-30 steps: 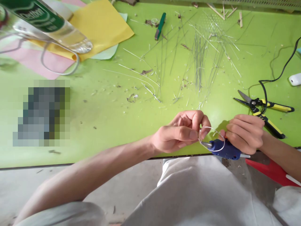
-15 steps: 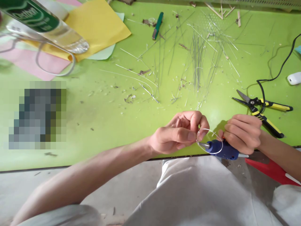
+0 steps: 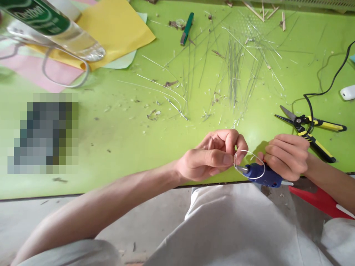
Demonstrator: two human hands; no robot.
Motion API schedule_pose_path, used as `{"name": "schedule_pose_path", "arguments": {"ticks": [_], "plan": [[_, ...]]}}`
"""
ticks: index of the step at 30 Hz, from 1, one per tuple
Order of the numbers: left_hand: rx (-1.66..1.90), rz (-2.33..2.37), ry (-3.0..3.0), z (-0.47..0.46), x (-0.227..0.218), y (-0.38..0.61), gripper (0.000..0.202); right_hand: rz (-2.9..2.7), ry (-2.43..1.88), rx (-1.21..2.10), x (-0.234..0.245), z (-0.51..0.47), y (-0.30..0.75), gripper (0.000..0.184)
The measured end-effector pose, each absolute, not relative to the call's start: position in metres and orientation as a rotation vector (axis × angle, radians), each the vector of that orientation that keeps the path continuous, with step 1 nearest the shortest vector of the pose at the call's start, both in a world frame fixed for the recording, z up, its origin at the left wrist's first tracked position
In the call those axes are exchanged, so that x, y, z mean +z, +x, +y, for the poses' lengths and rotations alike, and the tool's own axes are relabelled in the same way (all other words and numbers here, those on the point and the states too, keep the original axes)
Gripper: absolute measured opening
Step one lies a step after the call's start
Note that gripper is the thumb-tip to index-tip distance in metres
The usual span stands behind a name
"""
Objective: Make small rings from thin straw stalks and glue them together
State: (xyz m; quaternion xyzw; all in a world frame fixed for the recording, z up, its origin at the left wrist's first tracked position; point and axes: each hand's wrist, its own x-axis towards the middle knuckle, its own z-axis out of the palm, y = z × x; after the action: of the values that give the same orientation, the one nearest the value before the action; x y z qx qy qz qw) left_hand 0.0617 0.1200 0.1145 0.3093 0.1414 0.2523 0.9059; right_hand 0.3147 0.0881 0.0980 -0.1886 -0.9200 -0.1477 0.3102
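Note:
Between thumb and fingertips, my left hand [image 3: 213,155] pinches a thin wire loop [image 3: 264,167], whitish and bent into a rough ring. My right hand [image 3: 288,157] is closed round the handle of a blue glue gun [image 3: 264,175]. The gun's metal nozzle points left and reaches the side of the ring close to my left fingertips; whether it touches the wire I cannot tell. A whitish stick end shows at the back of the gun. Both hands are over the front edge of the green table [image 3: 124,147].
Yellow-handled shears [image 3: 301,122] lie open at right, a black cord [image 3: 330,87] crossing them. Straight wires [image 3: 233,74] and scraps are strewn across the middle, near a green utility knife [image 3: 187,29]. A clear bottle [image 3: 83,40] rests on coloured paper [image 3: 119,29] at back left.
The wire ring and the glue gun's nozzle have shifted very slightly to the right. Both hands keep their grips.

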Motion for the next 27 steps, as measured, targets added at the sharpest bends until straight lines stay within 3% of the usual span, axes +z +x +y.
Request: {"name": "schedule_pose_path", "arguments": {"ticks": [17, 27], "plan": [[0.702, 0.403, 0.633, 0.127, 0.11, 0.065, 0.029, -2.412, -0.59, -0.395, 0.096, 0.093, 0.32, 0.039], [0.937, 0.711, 0.745, 0.138, 0.111, 0.068, 0.025, -1.992, -0.981, -0.405, 0.079, 0.105, 0.33, 0.012]]}}
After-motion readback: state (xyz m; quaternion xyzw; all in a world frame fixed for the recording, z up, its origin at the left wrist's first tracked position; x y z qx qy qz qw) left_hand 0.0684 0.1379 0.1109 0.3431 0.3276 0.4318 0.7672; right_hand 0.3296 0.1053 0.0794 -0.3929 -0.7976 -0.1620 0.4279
